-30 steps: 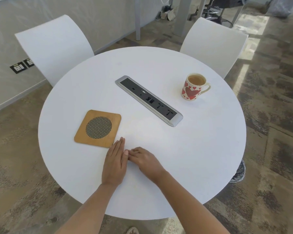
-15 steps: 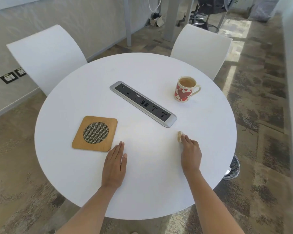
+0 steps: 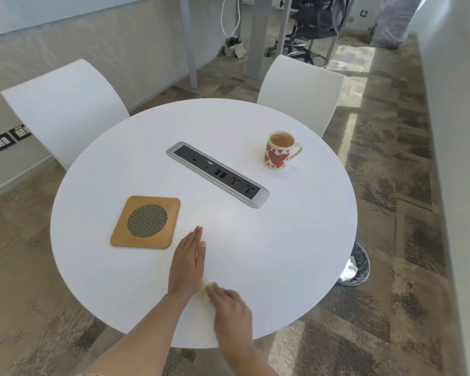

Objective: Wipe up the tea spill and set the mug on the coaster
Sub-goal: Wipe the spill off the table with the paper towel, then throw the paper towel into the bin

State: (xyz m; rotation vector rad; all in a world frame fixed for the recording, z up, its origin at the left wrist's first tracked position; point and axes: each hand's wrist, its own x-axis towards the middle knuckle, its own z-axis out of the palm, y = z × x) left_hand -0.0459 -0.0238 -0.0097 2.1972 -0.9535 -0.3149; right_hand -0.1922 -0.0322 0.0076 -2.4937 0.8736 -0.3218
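A white mug with red hearts [image 3: 278, 151], full of tea, stands at the far right of the round white table [image 3: 296, 240]. A square wooden coaster with a mesh centre [image 3: 145, 222] lies at the near left, with nothing on it. My left hand [image 3: 187, 263] rests flat on the table just right of the coaster, fingers together. My right hand [image 3: 228, 299], blurred, is closed over a small tea-stained tissue wad [image 3: 203, 288] pressed to the table near the front edge, beside my left wrist. No spill shows on the tabletop.
A grey and black power socket strip [image 3: 217, 173] is set diagonally in the table's middle. Two white chairs [image 3: 63, 109] [image 3: 301, 93] stand behind the table. A mesh waste bin [image 3: 356, 265] sits on the floor under the table's right edge.
My right hand has swept the tissue from right of the socket strip back toward me, ending beside my left wrist. The left hand, mug and coaster have stayed put.
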